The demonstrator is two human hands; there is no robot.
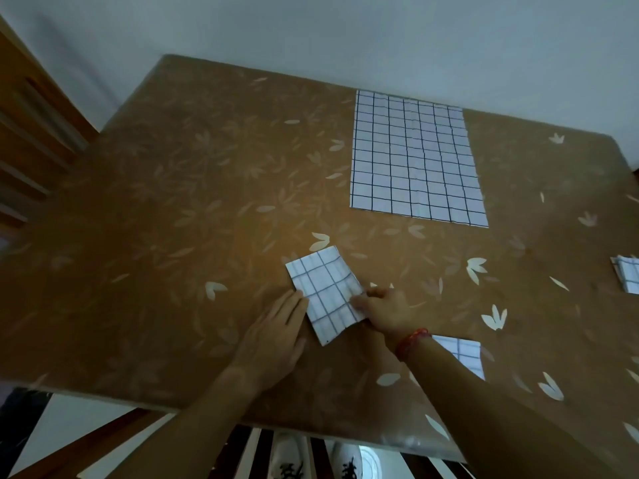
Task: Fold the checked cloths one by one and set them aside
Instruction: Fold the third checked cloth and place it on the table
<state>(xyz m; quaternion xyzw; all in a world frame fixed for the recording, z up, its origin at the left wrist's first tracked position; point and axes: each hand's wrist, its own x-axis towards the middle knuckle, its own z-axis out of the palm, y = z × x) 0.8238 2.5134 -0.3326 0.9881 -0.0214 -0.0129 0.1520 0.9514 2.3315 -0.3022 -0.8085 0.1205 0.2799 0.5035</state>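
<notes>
A small folded checked cloth (pixel 325 293), white with dark grid lines, lies near the table's front edge. My left hand (pixel 276 335) rests flat beside its left edge, fingers together and touching the cloth. My right hand (pixel 383 311) pinches the cloth's right edge between thumb and fingers. A large checked cloth (pixel 415 157) lies spread flat at the back right. Another folded checked cloth (pixel 463 354) sits partly hidden behind my right forearm. A further folded cloth (pixel 629 273) shows at the right border.
The table (pixel 173 219) has a brown cover with a pale leaf print. A wooden chair (pixel 31 133) stands at the far left. A white wall runs behind the table. Below the front edge I see striped flooring and white shoes (pixel 290 454).
</notes>
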